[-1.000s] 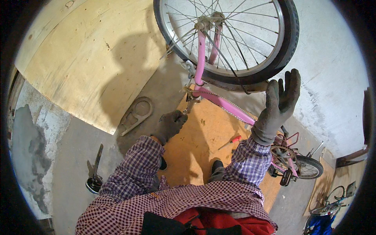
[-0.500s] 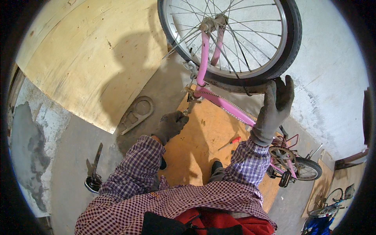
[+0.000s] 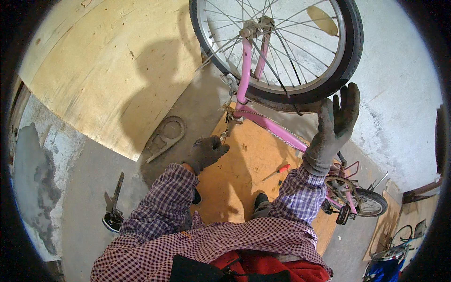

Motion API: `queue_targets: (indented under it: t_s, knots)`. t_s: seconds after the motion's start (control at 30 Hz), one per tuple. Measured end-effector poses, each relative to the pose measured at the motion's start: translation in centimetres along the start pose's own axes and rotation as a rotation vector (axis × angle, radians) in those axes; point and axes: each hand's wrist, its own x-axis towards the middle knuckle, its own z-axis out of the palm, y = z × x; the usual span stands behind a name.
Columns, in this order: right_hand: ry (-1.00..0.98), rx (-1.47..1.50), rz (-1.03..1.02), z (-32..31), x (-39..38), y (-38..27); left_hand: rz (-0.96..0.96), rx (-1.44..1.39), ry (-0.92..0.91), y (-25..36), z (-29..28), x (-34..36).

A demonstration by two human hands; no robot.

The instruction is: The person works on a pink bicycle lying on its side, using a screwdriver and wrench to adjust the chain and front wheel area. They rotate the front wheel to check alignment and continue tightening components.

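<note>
A pink bicycle [image 3: 277, 134] stands before me, its large spoked wheel [image 3: 324, 89] high in the view. My right hand [image 3: 331, 129], in a grey glove, is at the tyre's lower right edge. Its fingers are stretched and spread, with nothing held; whether it touches the tyre I cannot tell. My left hand [image 3: 206, 152], also gloved, is curled closed beneath the chain [image 3: 228, 129] hanging at the rear of the frame. A small shiny metal part shows at its fingertips, too small to name. A yellowish reflector [image 3: 322, 20] sits among the spokes.
A red-handled screwdriver [image 3: 277, 172] lies on the orange board [image 3: 235, 188] by my feet. Left of it is a pale chain guard [image 3: 164, 136]. A seat post [image 3: 115, 202] is on the floor, a plywood sheet [image 3: 108, 70] leans left, and another bicycle [image 3: 390, 254] is far right.
The wheel has turned, bringing the reflector into view. My right hand has moved slightly right and up, its fingers spreading wider. The left hand has lowered slightly.
</note>
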Motion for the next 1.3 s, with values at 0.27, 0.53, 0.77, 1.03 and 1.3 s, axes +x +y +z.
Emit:
queue_targets:
  t_s: [0.27, 0.53, 0.77, 1.03, 1.3]
  knots:
    - [0.015, 0.017, 0.046, 0.6, -0.4, -0.3, 0.018, -0.007, 0.006, -0.5, 0.0, 0.3]
    - [0.117, -0.066, 0.183, -0.3, 0.0, 0.8, -0.003, 0.016, -0.011, -0.2, 0.4, 0.3]
    - [0.057, -0.049, -0.007, -0.3, 0.2, 0.3, 0.004, 0.067, 0.017, -0.6, 0.8, 0.6]
    - [0.022, -0.036, -0.043, 0.1, 0.1, -0.2, 0.064, -0.069, -0.006, -0.2, 0.3, 0.1]
    - [0.050, 0.022, 0.161, -0.4, 0.2, 0.3, 0.009, 0.046, -0.009, 0.2, 0.4, 0.3]
